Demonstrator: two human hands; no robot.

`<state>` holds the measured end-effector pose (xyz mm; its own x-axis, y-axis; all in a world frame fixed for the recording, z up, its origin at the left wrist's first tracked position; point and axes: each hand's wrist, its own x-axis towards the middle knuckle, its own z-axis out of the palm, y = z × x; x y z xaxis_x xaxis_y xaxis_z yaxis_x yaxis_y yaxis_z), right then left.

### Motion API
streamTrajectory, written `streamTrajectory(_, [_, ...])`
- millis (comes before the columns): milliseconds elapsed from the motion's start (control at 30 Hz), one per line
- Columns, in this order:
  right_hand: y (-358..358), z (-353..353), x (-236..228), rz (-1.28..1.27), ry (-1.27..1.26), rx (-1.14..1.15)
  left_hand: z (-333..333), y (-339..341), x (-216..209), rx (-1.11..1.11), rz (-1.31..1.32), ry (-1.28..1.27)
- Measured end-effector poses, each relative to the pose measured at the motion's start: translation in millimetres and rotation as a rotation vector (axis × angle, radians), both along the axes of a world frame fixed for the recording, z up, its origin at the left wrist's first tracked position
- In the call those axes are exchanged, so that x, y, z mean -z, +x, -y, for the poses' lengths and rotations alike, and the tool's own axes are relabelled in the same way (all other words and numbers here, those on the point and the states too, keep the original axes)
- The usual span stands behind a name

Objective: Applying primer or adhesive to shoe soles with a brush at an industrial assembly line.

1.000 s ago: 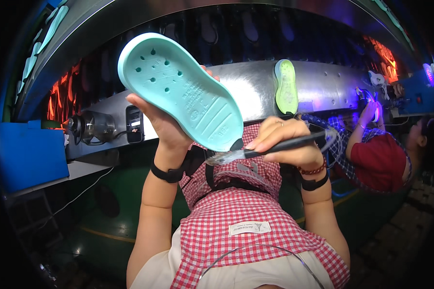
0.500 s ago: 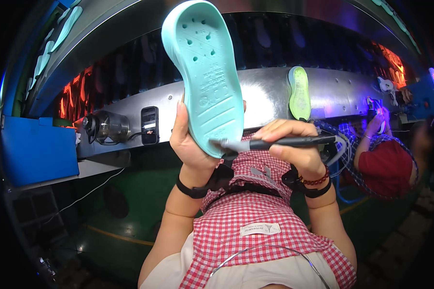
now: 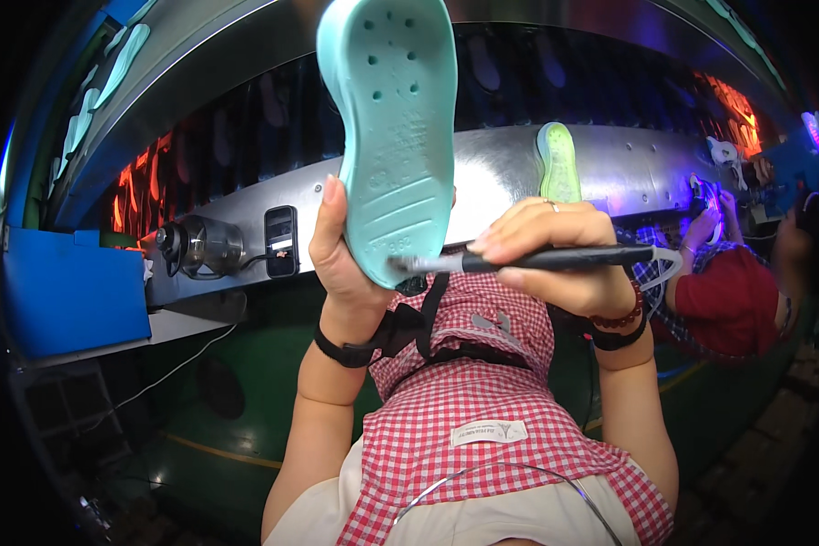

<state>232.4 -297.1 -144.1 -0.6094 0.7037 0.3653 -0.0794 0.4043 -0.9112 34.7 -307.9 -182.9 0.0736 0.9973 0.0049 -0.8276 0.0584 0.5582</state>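
A turquoise shoe sole (image 3: 399, 150) stands almost upright in front of me, its far end cut off by the picture's top edge. Small holes show near that end, with slanting ridges lower down. My left hand (image 3: 350, 273) is closed round its near, rounded end, thumb along the left edge and the other fingers mostly hidden behind. In my right hand (image 3: 569, 241) is a black-handled brush (image 3: 555, 261), gripped like a pen, with a clear tube curving from its back end. Its dark bristles touch the inner face of the sole at the near end.
A long metal bench (image 3: 610, 168) crosses ahead, carrying a yellow-green sole (image 3: 560, 164), a phone (image 3: 281, 238) and a clear jar (image 3: 211, 246). Behind runs a dark conveyor with red-glowing ends. A blue box (image 3: 77, 291) stands left; a co-worker in red (image 3: 723, 305) works at right.
The sole has turned slightly more upright, its near end shifting left and its far end rising out of view. My right hand and the brush have moved a little, bristles still at the near end.
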Motion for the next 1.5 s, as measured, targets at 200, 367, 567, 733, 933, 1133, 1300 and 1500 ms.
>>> streamTrajectory(200, [4,13,-4,-0.010,0.040,-0.215,-7,-4,-19,0.280,0.265,-0.054])
streamTrajectory(367, [14,1,-9,0.194,0.235,-0.051,-14,-15,-13,0.582,-0.093,-0.230])
streamTrajectory(567, [26,-3,-18,0.301,0.215,-0.312,-1,-13,-20,0.654,-0.423,-0.229])
streamTrajectory(733, [26,-6,-19,0.603,0.314,-0.411,3,-18,-16,0.713,-0.490,-0.272])
streamTrajectory(933, [37,-22,-26,0.554,0.289,-0.334,0,-17,-18,0.697,-0.536,-0.282])
streamTrajectory(1133, [48,-15,-21,0.521,0.028,-0.229,0,-26,-1,0.594,-0.372,-0.307])
streamTrajectory(1300, [16,-11,20,0.211,-0.388,0.035,-1,-1,26,0.495,0.038,-0.323])
streamTrajectory(1500, [39,-30,58,0.044,-0.141,0.741,1,0,42,0.474,0.116,-0.319])
